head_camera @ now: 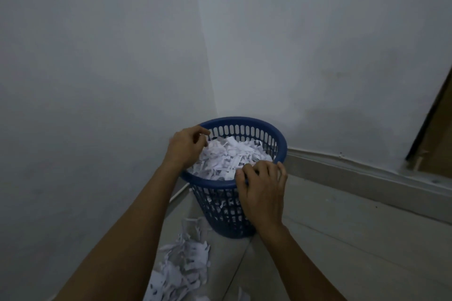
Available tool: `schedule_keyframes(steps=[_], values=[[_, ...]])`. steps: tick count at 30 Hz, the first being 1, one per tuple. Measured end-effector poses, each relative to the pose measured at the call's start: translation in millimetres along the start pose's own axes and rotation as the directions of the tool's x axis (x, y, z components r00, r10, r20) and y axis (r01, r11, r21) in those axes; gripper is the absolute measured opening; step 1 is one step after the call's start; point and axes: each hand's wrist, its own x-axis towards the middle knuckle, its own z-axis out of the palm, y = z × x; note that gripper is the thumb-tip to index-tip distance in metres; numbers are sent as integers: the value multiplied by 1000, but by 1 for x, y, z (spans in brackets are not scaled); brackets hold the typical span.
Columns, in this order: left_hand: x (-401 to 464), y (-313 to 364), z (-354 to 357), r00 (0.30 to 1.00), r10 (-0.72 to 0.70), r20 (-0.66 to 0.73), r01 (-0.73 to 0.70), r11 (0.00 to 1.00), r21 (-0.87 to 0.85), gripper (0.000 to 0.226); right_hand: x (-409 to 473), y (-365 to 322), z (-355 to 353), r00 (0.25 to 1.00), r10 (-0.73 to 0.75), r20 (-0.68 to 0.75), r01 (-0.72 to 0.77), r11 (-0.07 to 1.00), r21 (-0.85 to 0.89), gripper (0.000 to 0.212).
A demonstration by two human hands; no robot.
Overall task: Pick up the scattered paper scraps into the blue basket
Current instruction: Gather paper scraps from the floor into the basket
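Item 1, left wall: plain, pale; I see it run close along the pile and the basket's 9 o'clock side, leaving little room there.

Item 2, paper scraps on the floor: loose white pile at 7 o'clock of the basket, just beside its base; the lower part is cut off by the frame's bottom edge.

Item 3, left hand: at the basket's 10 o'clock rim, fingers curled over the scraps inside. I cannot tell whether this grip holds any paper.

Item 4, blue basket: upright in the room corner, slotted wall, heaped near its rim with white scraps. Its foot is partly hidden behind the right wrist.

Item 5, right hand: at 5 o'clock, grip curled over the rim, fingertips inside.

Item 6, floor to the right: open tiles out to the skirting. A dark frame at 3 o'clock is cut off and hard to identify.
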Motion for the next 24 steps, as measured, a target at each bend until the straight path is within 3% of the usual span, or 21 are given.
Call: schedule_keyframes(steps=[3, 5, 6, 9, 12, 18, 24], values=[[-38, -31, -1, 936, -3, -353, 8, 1000, 14, 28, -3, -16, 2, 998, -47, 32, 50, 996, -68, 41], [-70, -48, 5, 847, -156, -509, 129, 988, -88, 29, -4, -28, 3, 994, -93, 50, 97, 991, -93, 47], [-86, -57, 9, 826, -229, -514, 189, 973, -130, 28, -3, -33, 4, 991, -119, 59, 125, 987, -104, 49], [-126, -96, 31, 898, -288, -332, 276, 957, -85, 32, 7, -39, 9, 976, -188, 110, 200, 973, -114, 59], [-143, -126, 51, 952, -293, -87, 291, 956, -28, 57, 18, -34, 15, 972, -216, 92, 226, 967, -114, 66], [-138, -154, 95, 922, -342, 182, 315, 936, 160, 83, 26, -29, 32, 964, -264, -35, 257, 956, -140, 60], [-146, -177, 138, 823, -407, 397, 266, 892, 365, 94, 43, -7, 45, 943, -323, -83, 310, 940, -140, 57]])
